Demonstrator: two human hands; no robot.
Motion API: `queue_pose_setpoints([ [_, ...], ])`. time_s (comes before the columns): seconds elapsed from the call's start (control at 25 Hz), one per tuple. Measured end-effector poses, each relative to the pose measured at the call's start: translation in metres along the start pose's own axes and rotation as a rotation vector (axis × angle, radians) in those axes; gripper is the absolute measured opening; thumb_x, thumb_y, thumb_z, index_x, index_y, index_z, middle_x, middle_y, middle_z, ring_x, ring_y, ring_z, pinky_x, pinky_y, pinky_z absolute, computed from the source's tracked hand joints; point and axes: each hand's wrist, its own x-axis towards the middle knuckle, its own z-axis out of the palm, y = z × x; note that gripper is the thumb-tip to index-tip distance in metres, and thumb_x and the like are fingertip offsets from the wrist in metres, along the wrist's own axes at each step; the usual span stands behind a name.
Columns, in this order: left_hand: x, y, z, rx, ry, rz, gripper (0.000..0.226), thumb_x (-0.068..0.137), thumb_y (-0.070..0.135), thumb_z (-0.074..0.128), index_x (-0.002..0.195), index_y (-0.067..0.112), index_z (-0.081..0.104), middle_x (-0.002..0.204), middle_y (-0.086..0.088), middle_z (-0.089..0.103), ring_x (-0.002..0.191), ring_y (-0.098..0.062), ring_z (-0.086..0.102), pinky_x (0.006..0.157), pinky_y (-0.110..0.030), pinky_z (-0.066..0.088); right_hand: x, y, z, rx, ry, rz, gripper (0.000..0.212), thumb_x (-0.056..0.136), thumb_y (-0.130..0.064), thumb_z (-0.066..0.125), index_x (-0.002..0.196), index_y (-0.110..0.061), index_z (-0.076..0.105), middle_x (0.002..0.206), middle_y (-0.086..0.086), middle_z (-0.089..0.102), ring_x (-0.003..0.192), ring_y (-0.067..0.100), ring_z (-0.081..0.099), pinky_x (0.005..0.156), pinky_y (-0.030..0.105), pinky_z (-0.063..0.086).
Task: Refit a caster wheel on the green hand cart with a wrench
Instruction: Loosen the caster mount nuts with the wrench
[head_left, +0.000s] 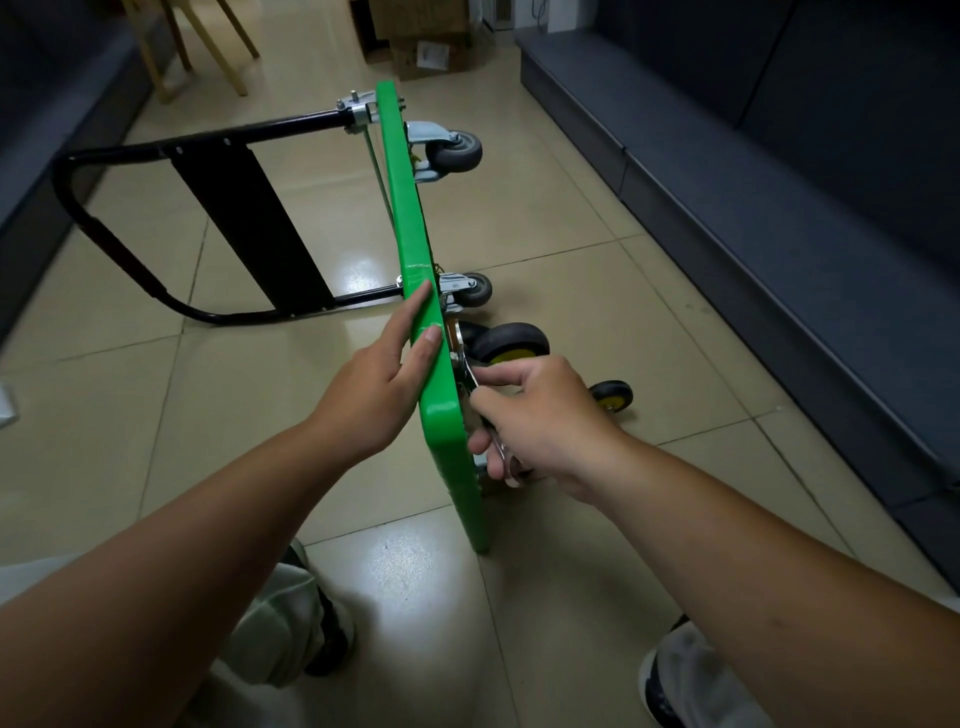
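Green cart (410, 218) | left fingers (418, 312) straight, pressing its edge | right fingers (498, 375) curled round wrench (500, 451)

We saw the green hand cart (410, 249) standing on its side edge down the centre of the frame. The black caster wheel (511, 340), yellow-hubbed, sat at its underside, right of centre, with the silver wrench (465, 375) just beside it.

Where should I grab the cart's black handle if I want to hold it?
Probably the bare upper tube of the black handle, coming from above. It is round and slim, seems raised off the floor, and nothing blocks it. Stay clear of the hinge by the green deck.
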Motion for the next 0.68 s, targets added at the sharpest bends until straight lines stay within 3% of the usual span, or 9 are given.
queue_pose_setpoints([
  [0.32,0.001,0.002,-0.001,0.043,0.02,0.015,0.054,0.104,0.058,0.031,0.155,0.054,0.014,0.126,-0.004,0.067,0.1,-0.021,0.067,0.089,-0.047,0.054,-0.004,-0.021,-0.005,0.08,-0.108,0.044,0.02,0.098,-0.006,0.054,0.113,-0.006,0.067,0.064,0.013,0.058,0.039,0.015,0.049,0.038,0.018,0.039],
  [0.44,0.001,-0.002,-0.001,0.03,0.015,0.018,0.055,0.101,0.064,0.03,0.153,0.059,0.014,0.128,-0.003,0.067,0.102,-0.02,0.068,0.091,-0.048,0.054,-0.006,-0.02,0.001,0.159,-0.178,0.029,0.017,0.099,-0.003,0.053,0.11,-0.002,0.066,0.069,0.016,0.054,0.041,0.015,0.049,0.038,0.018,0.042],
  [0.56,0.002,-0.006,-0.003,-0.029,-0.001,0.009,0.06,0.092,0.072,0.029,0.15,0.065,0.015,0.137,0.001,0.062,0.111,-0.018,0.067,0.096,-0.048,0.053,-0.007,-0.001,0.0,0.172,-0.213,-0.041,0.024,0.102,-0.009,0.052,0.122,-0.014,0.066,0.07,0.017,0.055,0.048,0.02,0.05,0.043,0.024,0.046],
  [0.68,0.002,-0.007,-0.005,-0.078,-0.014,0.0,0.062,0.089,0.075,0.031,0.149,0.065,0.016,0.148,0.009,0.052,0.124,-0.014,0.06,0.105,-0.048,0.049,0.0,0.039,0.001,0.025,-0.176,-0.168,0.046,0.103,-0.014,0.053,0.14,-0.042,0.05,0.072,0.014,0.064,0.057,0.025,0.055,0.053,0.032,0.05],
])
